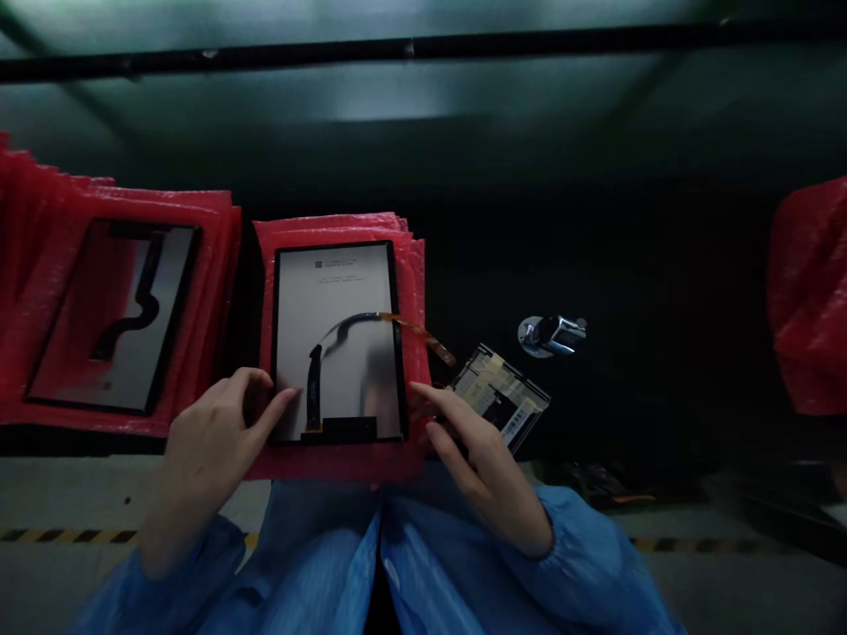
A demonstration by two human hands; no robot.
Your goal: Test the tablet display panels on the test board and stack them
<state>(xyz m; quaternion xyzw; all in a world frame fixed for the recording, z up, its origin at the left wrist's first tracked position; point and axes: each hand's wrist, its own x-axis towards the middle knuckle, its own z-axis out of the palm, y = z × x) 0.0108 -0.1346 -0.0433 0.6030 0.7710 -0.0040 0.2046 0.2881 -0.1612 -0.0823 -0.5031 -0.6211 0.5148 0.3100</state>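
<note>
While a flat display panel (pixel 350 366) lies silvery back up on a stack of red wrapping (pixel 344 460), both hands steady it at its sides. The left hand (pixel 215 432) has its thumb on the panel's left margin and its fingers bent at the edge; whether it grips, I cannot tell. The right hand (pixel 480 459) has thumb and forefinger apart, beside the right edge. The step in hand looks like placing or squaring the panel. The next move probably calls for an even hold that spares the ribbon cable (pixel 361 317), which arches over the panel and ends near a taped circuit module (pixel 496 384).

To the left, a second panel (pixel 106 300) rests on another red stack (pixel 218 265). The desk (pixel 648 353) is black, with a shiny metal fitting (pixel 562 335) right of the module and a red bundle (pixel 811 300) at the far right. The room is dim: a dark bar (pixel 410 48) crosses a greenish surface behind, and striped tape (pixel 86 536) marks the floor (pixel 79 591).
</note>
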